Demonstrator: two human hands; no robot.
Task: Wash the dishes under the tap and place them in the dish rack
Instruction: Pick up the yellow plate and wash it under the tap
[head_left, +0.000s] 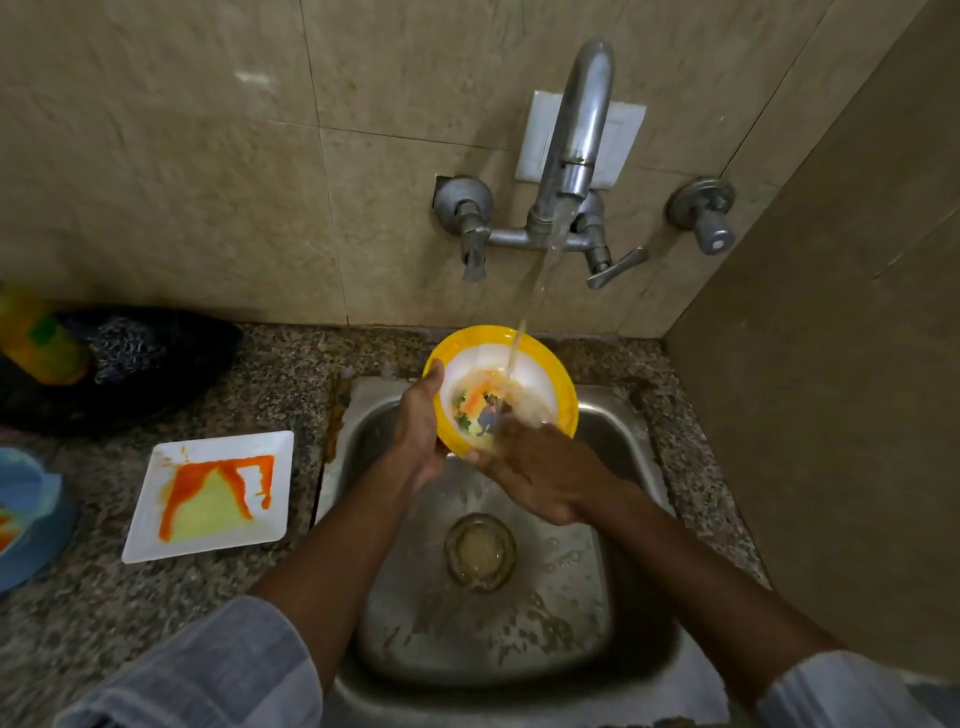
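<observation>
Your left hand (421, 426) grips the yellow-rimmed bowl (556, 379) at its left edge, thumb hooked over the rim, fingers curled underneath and out of sight. The bowl is held tilted toward you above the back of the steel sink (613, 597), directly under the tap (576, 135). Water (540, 280) runs from the spout in a thin stream and lands inside the bowl's white interior, where a coloured print shows at the bottom along with an orange smear.

Your right hand (540, 473) reaches into the bowl from the lower right. Fingers lie fairly straight against the inner surface near the print (tips blurred, so exact contact is hard to read); it holds nothing that can be made out.

Drain (480, 551) sits at the middle of the sink floor, wet, with droplets scattered round it.

On the speckled stone counter (291, 384) left of the sink: a white square plate (215, 493), lying flat, streaked with orange and pale green residue, well apart from the bowl. Further left, at the frame edge, a blue dish (31, 514) with some orange in it. Behind these, a dark cloth or bag (145, 353) with a yellow-green bottle (41, 338) lying against it.

Both forearms bare, grey sleeves (223, 670) pushed up.
</observation>
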